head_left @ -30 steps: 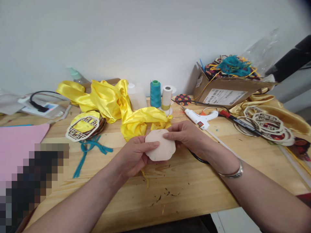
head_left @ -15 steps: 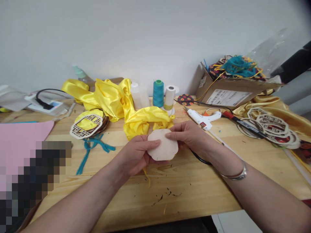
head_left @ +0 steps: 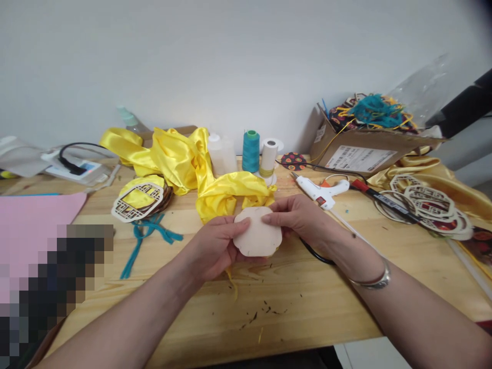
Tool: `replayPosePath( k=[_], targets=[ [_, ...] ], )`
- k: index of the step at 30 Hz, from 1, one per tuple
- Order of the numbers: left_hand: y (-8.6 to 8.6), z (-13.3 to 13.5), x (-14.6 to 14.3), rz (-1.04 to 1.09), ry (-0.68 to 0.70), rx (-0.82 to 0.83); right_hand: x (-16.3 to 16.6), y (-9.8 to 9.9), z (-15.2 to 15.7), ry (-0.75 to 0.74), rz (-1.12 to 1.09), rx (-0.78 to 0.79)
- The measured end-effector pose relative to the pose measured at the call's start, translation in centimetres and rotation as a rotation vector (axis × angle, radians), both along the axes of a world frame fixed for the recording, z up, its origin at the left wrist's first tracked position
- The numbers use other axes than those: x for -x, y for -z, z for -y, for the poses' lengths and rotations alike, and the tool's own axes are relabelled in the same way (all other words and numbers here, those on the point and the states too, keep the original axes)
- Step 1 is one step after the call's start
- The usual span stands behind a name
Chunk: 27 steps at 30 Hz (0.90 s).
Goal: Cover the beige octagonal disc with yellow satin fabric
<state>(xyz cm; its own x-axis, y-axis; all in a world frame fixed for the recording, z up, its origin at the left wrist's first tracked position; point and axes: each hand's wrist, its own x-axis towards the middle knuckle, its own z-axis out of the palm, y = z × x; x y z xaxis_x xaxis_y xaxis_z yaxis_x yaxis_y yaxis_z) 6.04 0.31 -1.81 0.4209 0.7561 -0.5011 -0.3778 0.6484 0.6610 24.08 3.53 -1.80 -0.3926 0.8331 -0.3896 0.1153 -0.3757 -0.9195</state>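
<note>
Between my two hands is a pale, flat plaque [head_left: 258,237] with notched, rounded corners, held above the wooden table. My left hand [head_left: 219,246] grips its left edge, thumb on the face and fingers underneath. At the upper right edge, my right hand [head_left: 294,218] pinches it with the thumb on top. A yellow strand hangs below the plaque near my left fingers. Just behind lies a heap of shiny yellow satin fabric [head_left: 238,187]. To the right of my right hand rests a white glue gun [head_left: 321,190]. What is under the plaque is mostly hidden.
Cut-out wooden frames [head_left: 125,210] and teal cords [head_left: 132,256] lie at left. Teal thread [head_left: 251,154] and a white spool [head_left: 268,154] stand at the back. A cardboard box [head_left: 357,154] sits back right, near more cut-out frames [head_left: 432,200] and a black-and-red pen-like tool [head_left: 395,202].
My right thumb has shifted slightly down on the plaque, and my left thumb has moved a little up. Both hands keep their hold; the view has tilted slightly.
</note>
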Motion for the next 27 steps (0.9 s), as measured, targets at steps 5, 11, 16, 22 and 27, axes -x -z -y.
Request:
replayPosePath(
  k=[5,11,16,22,27],
  targets=[
    [0.2,0.1,0.0,0.009,0.012,-0.044,-0.1,0.1,-0.1,-0.008,0.016,-0.033],
    [0.1,0.2,0.0,0.011,0.049,-0.093,0.0,0.1,-0.1,0.015,0.019,-0.022],
    [-0.2,0.0,0.1,-0.029,0.028,-0.065,-0.4,-0.4,-0.4,-0.099,0.015,-0.011],
    [-0.2,-0.2,0.2,-0.035,-0.009,-0.051,-0.6,-0.9,-0.4,-0.185,0.046,0.007],
    [-0.4,-0.1,0.1,-0.06,-0.002,-0.032,-0.7,-0.9,-0.4,-0.176,0.004,0.003]
  ],
)
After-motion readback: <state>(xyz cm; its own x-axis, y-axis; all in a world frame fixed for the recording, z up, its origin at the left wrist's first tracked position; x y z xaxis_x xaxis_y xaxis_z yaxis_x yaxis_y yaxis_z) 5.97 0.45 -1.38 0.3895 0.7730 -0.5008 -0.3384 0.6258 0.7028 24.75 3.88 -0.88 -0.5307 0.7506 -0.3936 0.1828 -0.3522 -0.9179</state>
